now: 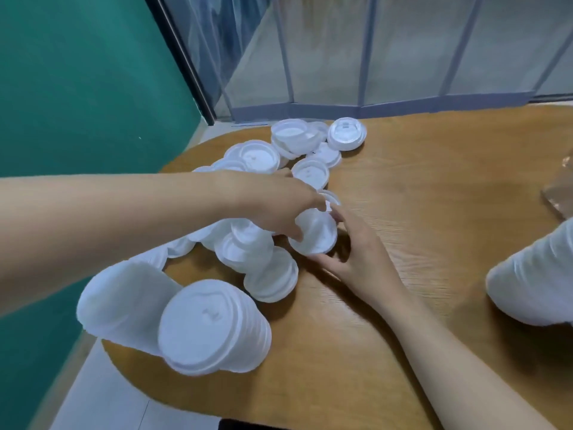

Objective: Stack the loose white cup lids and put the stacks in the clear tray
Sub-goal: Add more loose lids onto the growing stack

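Note:
Several loose white cup lids [305,141] lie scattered over the left and far part of the wooden table [434,187]. My left hand [279,206] reaches in from the left and grips a small stack of lids [316,235] from above. My right hand [353,246] cups the same stack from the right, thumb and fingers curled round its rim. A long stack of lids [214,327] lies on its side near the table's front left edge. The clear tray [559,193] shows only partly at the right edge, with another lid stack [533,280] in front of it.
A teal wall [77,88] stands at the left. Clear plastic strip curtains [372,51] hang behind the table. The table's curved left edge drops to a pale floor [102,398]. Bare wood lies between my right arm and the tray.

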`<state>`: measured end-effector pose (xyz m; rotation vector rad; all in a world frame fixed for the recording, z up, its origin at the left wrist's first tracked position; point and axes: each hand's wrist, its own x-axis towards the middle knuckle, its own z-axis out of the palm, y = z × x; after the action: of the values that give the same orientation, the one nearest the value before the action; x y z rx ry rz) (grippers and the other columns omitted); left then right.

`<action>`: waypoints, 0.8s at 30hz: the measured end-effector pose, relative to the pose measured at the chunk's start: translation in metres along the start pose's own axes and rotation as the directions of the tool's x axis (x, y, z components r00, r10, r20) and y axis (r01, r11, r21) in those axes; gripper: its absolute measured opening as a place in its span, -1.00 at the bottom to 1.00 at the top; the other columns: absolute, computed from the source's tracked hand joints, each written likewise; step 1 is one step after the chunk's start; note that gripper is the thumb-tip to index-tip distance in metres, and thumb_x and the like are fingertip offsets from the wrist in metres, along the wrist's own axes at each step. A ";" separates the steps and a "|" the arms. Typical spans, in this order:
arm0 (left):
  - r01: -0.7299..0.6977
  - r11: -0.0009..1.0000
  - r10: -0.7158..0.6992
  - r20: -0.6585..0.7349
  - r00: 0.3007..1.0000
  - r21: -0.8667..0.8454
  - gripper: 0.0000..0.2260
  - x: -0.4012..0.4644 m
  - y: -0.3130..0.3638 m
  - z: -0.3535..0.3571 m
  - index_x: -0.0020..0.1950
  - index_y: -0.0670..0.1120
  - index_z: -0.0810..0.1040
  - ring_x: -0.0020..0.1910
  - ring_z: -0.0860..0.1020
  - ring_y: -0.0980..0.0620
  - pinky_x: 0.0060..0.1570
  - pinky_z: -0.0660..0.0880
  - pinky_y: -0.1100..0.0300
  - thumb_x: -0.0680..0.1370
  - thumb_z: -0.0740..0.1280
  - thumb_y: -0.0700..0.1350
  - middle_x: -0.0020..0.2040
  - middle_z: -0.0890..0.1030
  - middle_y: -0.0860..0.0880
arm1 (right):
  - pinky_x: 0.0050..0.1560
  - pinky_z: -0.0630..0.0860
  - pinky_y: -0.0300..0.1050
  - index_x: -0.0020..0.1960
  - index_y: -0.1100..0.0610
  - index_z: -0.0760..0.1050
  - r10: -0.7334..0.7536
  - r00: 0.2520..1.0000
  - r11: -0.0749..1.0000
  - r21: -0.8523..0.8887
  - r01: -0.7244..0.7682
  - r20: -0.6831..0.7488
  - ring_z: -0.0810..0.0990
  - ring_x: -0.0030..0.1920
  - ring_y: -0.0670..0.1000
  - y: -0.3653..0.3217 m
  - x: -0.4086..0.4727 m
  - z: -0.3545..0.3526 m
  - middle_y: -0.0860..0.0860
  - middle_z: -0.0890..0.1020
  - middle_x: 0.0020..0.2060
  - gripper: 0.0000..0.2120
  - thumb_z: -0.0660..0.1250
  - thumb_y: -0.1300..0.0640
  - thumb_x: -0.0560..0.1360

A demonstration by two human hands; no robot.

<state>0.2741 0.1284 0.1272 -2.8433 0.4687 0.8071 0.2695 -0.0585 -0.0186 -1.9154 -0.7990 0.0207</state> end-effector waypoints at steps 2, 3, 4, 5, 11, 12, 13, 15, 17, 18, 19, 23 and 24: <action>-0.016 1.000 0.016 -0.042 0.999 -0.006 -0.47 0.005 -0.004 0.006 0.55 0.12 0.36 0.27 0.45 0.01 0.34 0.32 0.11 0.61 0.41 0.10 0.37 0.52 0.07 | 0.19 0.41 -0.39 0.45 -0.17 0.31 -0.036 0.999 0.999 0.009 0.036 -0.008 0.56 0.13 -0.18 -0.001 0.000 -0.003 -0.52 0.44 0.18 -0.29 0.51 -0.25 0.40; -0.030 1.000 0.029 -0.078 0.997 -0.008 -0.51 0.007 -0.006 0.009 0.51 0.12 0.39 0.23 0.46 0.03 0.30 0.29 0.15 0.61 0.41 0.09 0.35 0.54 0.08 | 0.19 0.38 -0.44 0.46 -0.16 0.31 -0.046 0.999 0.999 0.006 0.046 -0.006 0.54 0.13 -0.21 -0.001 0.001 -0.004 -0.54 0.43 0.17 -0.29 0.47 -0.28 0.40; -0.040 0.999 0.039 -0.113 0.993 -0.009 -0.54 0.010 -0.007 0.012 0.48 0.12 0.42 0.20 0.48 0.05 0.25 0.25 0.20 0.60 0.42 0.07 0.32 0.56 0.10 | 0.20 0.35 -0.46 0.48 -0.11 0.32 -0.051 0.999 0.999 -0.002 0.051 -0.004 0.53 0.14 -0.21 0.001 0.001 -0.004 -0.49 0.44 0.19 -0.28 0.45 -0.29 0.40; -0.043 0.999 0.040 -0.141 0.989 -0.013 -0.57 0.012 -0.008 0.015 0.44 0.12 0.44 0.17 0.49 0.06 0.19 0.23 0.23 0.59 0.43 0.06 0.28 0.58 0.11 | 0.23 0.33 -0.47 0.50 -0.05 0.34 -0.051 0.999 0.999 -0.008 0.051 0.001 0.52 0.17 -0.19 0.002 0.002 -0.004 -0.41 0.46 0.22 -0.24 0.45 -0.29 0.40; 0.013 0.990 -0.052 -0.274 0.960 -0.141 -0.76 0.022 -0.016 0.022 0.14 0.03 0.53 -0.10 0.52 0.07 -0.19 0.43 0.24 0.55 0.51 -0.03 -0.07 0.56 0.13 | 0.28 0.45 -0.20 0.40 0.03 0.49 -0.050 0.999 0.998 0.035 0.050 -0.015 0.57 0.21 -0.09 0.015 0.003 -0.009 -0.12 0.60 0.21 -0.37 0.46 -0.26 0.44; 0.019 0.985 -0.070 -0.296 0.953 -0.173 -0.81 0.023 -0.018 0.022 0.07 0.03 0.53 -0.12 0.53 0.07 -0.20 0.43 0.27 0.55 0.50 -0.06 -0.11 0.56 0.14 | 0.26 0.48 -0.15 0.34 0.05 0.54 -0.074 0.997 0.997 0.036 0.075 -0.031 0.58 0.21 -0.07 0.016 0.004 -0.008 -0.09 0.61 0.19 -0.44 0.46 -0.24 0.47; 0.024 0.979 -0.088 -0.313 0.946 -0.202 -0.84 0.024 -0.019 0.022 0.02 0.03 0.53 -0.12 0.54 0.07 -0.20 0.44 0.29 0.56 0.49 -0.09 -0.14 0.56 0.14 | 0.25 0.49 -0.13 0.29 0.08 0.58 -0.101 0.994 0.994 0.035 0.103 -0.047 0.58 0.22 -0.06 0.016 0.005 -0.007 -0.07 0.60 0.19 -0.51 0.46 -0.21 0.49; 0.032 0.970 -0.110 -0.320 0.941 -0.240 -0.88 0.025 -0.019 0.020 -0.01 0.02 0.54 -0.10 0.56 0.06 -0.14 0.49 0.24 0.58 0.48 -0.09 -0.13 0.58 0.12 | 0.24 0.49 -0.17 0.21 0.12 0.63 -0.139 0.987 0.990 0.011 0.140 -0.076 0.57 0.22 -0.07 0.017 0.006 -0.006 -0.03 0.58 0.22 -0.59 0.44 -0.17 0.53; 0.043 0.969 -0.119 -0.305 0.945 -0.245 -0.91 0.025 -0.018 0.019 0.02 -0.01 0.56 -0.07 0.57 0.04 -0.04 0.54 0.12 0.60 0.45 -0.09 -0.09 0.61 0.07 | 0.20 0.47 -0.19 0.13 0.11 0.65 -0.148 0.984 0.989 -0.021 0.146 -0.100 0.55 0.17 -0.05 0.017 0.006 -0.007 0.00 0.55 0.25 -0.64 0.40 -0.17 0.55; 0.047 0.969 -0.121 -0.297 0.947 -0.244 -0.92 0.025 -0.018 0.018 0.03 -0.01 0.56 -0.06 0.56 0.04 -0.01 0.56 0.08 0.60 0.44 -0.09 -0.08 0.62 0.06 | 0.18 0.48 -0.17 0.09 0.09 0.66 -0.146 0.984 0.989 -0.030 0.144 -0.102 0.55 0.15 -0.03 0.016 0.006 -0.008 0.00 0.55 0.25 -0.66 0.39 -0.17 0.56; 0.050 0.969 -0.122 -0.290 0.949 -0.243 -0.92 0.024 -0.017 0.017 0.03 -0.01 0.55 -0.06 0.56 0.04 0.00 0.56 0.05 0.61 0.43 -0.09 -0.08 0.61 0.06 | 0.17 0.49 -0.14 0.06 0.08 0.67 -0.149 0.984 0.989 -0.036 0.146 -0.101 0.55 0.14 -0.01 0.016 0.005 -0.009 0.00 0.55 0.24 -0.68 0.38 -0.17 0.57; 0.074 0.969 -0.136 -0.254 0.958 -0.236 -0.92 0.024 -0.014 0.011 0.04 0.03 0.46 -0.03 0.56 0.01 0.03 0.58 0.00 0.66 0.36 -0.07 -0.02 0.61 0.04 | 0.12 0.52 -0.05 0.03 0.09 0.66 -0.194 0.975 0.979 -0.078 0.186 -0.107 0.52 0.12 -0.02 0.013 0.003 -0.011 0.00 0.54 0.23 -0.71 0.37 -0.13 0.59; 0.087 0.969 -0.143 -0.235 0.961 -0.231 -0.92 0.024 -0.014 0.008 0.05 0.03 0.43 -0.03 0.56 0.00 0.03 0.57 0.01 0.67 0.33 -0.06 0.00 0.61 0.03 | 0.12 0.51 -0.04 0.03 0.10 0.66 -0.203 0.973 0.977 -0.085 0.195 -0.106 0.53 0.12 0.00 0.014 0.004 -0.011 0.01 0.54 0.23 -0.72 0.38 -0.12 0.59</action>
<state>0.2944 0.1367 0.1079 -3.1613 0.2507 0.5079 0.2832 -0.0692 -0.0231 -1.8788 -0.9209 -0.2430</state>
